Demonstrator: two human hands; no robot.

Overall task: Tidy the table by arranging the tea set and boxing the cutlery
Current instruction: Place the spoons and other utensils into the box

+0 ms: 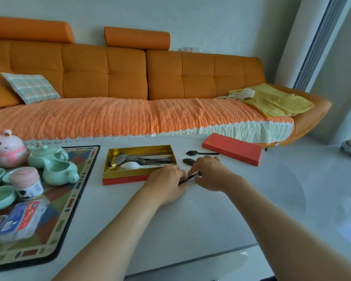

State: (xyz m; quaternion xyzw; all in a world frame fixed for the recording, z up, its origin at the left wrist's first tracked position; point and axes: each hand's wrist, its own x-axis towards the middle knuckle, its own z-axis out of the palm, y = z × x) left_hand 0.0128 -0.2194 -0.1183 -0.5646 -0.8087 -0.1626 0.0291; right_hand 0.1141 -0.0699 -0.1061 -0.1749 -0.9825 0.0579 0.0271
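Note:
A gold-lined cutlery box point(107, 159) with a red base sits open on the white table and holds several spoons and forks. Just right of its front corner, my left hand point(166, 183) and my right hand point(209, 173) both pinch a thin dark utensil point(190, 177) between them. Two dark spoons lie beyond my hands: one point(201, 153) further back, one point(187, 161) partly hidden by my right fingers. The red box lid point(232, 148) lies at the back right. A green teapot point(46, 155), green pitcher point(61, 171) and green cups point(0, 197) stand on the patterned mat point(69, 203).
On the mat there are also a pink rabbit figure point(8, 149), a pink-lidded jar point(27, 181) and a plastic-wrapped packet point(20, 220). An orange sofa point(130, 78) runs along the table's far edge. The table's front edge point(190, 258) is near my forearms.

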